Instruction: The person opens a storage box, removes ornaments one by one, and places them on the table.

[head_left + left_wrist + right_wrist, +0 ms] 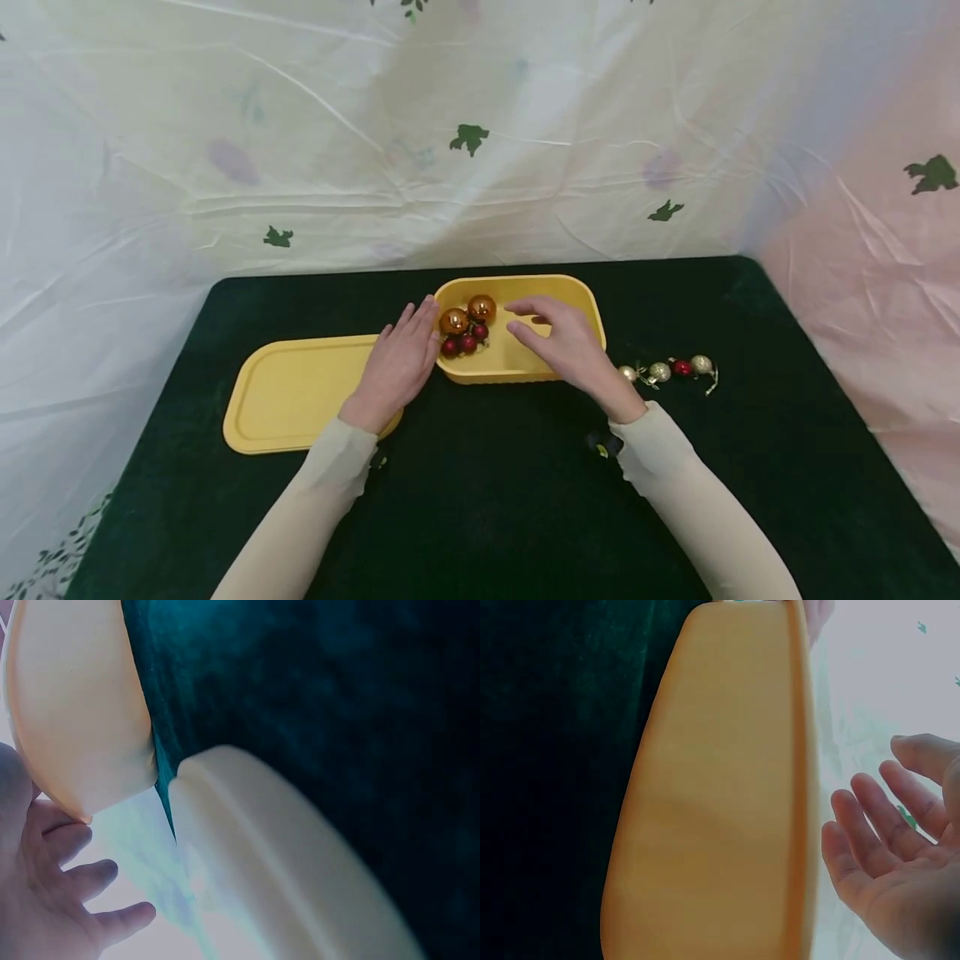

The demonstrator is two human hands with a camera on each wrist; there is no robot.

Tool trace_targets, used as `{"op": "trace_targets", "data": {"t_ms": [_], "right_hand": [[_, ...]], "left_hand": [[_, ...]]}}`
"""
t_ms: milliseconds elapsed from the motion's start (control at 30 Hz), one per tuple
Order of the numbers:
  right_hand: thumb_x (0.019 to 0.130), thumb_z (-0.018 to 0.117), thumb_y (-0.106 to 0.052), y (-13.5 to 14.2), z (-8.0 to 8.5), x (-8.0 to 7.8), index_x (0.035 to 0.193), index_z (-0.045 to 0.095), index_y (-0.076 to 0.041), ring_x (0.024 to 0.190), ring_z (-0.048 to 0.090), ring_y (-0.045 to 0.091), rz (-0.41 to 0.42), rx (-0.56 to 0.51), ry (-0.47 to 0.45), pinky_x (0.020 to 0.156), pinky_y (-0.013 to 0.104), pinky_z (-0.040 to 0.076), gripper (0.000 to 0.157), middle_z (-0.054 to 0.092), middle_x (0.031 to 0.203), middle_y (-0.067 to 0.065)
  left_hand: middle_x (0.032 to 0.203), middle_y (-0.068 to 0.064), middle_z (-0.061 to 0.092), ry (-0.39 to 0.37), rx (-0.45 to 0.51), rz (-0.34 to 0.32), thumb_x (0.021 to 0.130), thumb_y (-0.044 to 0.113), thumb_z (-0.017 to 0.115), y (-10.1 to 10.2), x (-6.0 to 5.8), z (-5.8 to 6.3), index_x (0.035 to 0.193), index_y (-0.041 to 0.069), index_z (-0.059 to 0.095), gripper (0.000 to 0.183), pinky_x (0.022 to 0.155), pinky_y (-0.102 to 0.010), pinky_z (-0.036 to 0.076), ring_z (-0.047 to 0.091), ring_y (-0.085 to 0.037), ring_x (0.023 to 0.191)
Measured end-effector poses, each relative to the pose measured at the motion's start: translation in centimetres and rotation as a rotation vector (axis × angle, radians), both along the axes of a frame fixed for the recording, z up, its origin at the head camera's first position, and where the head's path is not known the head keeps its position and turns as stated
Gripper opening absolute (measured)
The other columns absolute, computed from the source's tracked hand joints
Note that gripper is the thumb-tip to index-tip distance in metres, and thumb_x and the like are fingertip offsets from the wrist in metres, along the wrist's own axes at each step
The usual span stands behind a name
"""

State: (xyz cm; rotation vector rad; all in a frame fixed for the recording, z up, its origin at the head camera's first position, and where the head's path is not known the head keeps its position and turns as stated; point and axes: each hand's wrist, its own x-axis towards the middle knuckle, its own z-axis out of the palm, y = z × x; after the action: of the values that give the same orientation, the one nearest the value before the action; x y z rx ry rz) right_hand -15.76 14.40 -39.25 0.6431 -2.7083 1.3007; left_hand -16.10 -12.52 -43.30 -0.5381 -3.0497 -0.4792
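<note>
A yellow rectangular box (517, 367) stands at the back middle of the table. Two shiny orange-gold baubles (482, 309) and several small dark red baubles (468, 343) lie at its left end. My left hand (401, 358) rests with straight fingers against the box's left side, its forearm over the yellow lid (292, 396). Above the box's right half hovers my right hand (562, 337), fingers loosely bent, thumb apart and nothing held. In the right wrist view the right hand (900, 840) appears beyond the box's wall (712, 787).
Right of the box lies a row of small baubles, gold (659, 372) and red (682, 367), partly behind my right wrist. The table has a dark green cloth (480, 500). A patterned pale curtain (525, 167) hangs behind the table.
</note>
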Motion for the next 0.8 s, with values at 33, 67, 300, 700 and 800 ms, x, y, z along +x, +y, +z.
{"op": "trace_targets", "data": {"t_ms": [33,67,300,700,800], "right_hand": [[0.102,0.069,-0.027,-0.2,0.0,-0.3,0.129,0.070,-0.008,0.118,0.065,0.030,0.004,0.002,-0.010,0.103,0.051,0.053,0.033,0.070,0.127,0.010],[0.102,0.069,-0.026,-0.3,-0.1,-0.5,0.129,0.070,-0.008,0.119,0.065,0.030,0.009,0.002,-0.022,0.103,0.050,0.053,0.033,0.070,0.128,0.011],[0.101,0.069,-0.023,-1.4,-0.8,-2.3,0.134,0.068,-0.010,0.129,0.058,0.032,0.083,-0.007,-0.146,0.107,0.050,0.049,0.036,0.066,0.137,0.007],[0.098,0.072,-0.015,-2.7,-2.1,-3.8,0.137,0.065,-0.008,0.128,0.060,0.028,0.183,0.103,-0.241,0.109,0.049,0.049,0.041,0.066,0.137,0.010],[0.097,0.072,-0.014,-2.8,-2.4,-4.1,0.138,0.064,-0.008,0.130,0.058,0.028,0.190,0.154,-0.254,0.111,0.047,0.046,0.042,0.064,0.140,0.010]], "left_hand": [[0.171,-0.005,0.021,-0.002,-0.002,-0.001,0.114,0.032,0.034,0.0,0.0,0.0,0.165,0.009,0.027,0.057,0.120,-0.063,0.028,0.025,-0.032,0.155],[0.171,-0.005,0.021,-0.002,-0.003,-0.001,0.114,0.032,0.033,0.1,-0.1,0.0,0.165,0.009,0.026,0.057,0.120,-0.063,0.028,0.025,-0.032,0.156],[0.171,-0.006,0.021,0.005,-0.014,0.004,0.114,0.032,0.034,0.1,0.0,0.0,0.165,0.009,0.024,0.058,0.120,-0.063,0.029,0.025,-0.031,0.156],[0.171,-0.005,0.020,-0.004,0.003,0.017,0.113,0.032,0.034,0.2,0.2,-0.1,0.165,0.009,0.023,0.058,0.120,-0.063,0.028,0.024,-0.033,0.156],[0.171,-0.006,0.020,0.003,0.009,0.013,0.113,0.032,0.034,0.3,0.2,0.0,0.165,0.008,0.024,0.058,0.119,-0.064,0.029,0.024,-0.034,0.156]]}}
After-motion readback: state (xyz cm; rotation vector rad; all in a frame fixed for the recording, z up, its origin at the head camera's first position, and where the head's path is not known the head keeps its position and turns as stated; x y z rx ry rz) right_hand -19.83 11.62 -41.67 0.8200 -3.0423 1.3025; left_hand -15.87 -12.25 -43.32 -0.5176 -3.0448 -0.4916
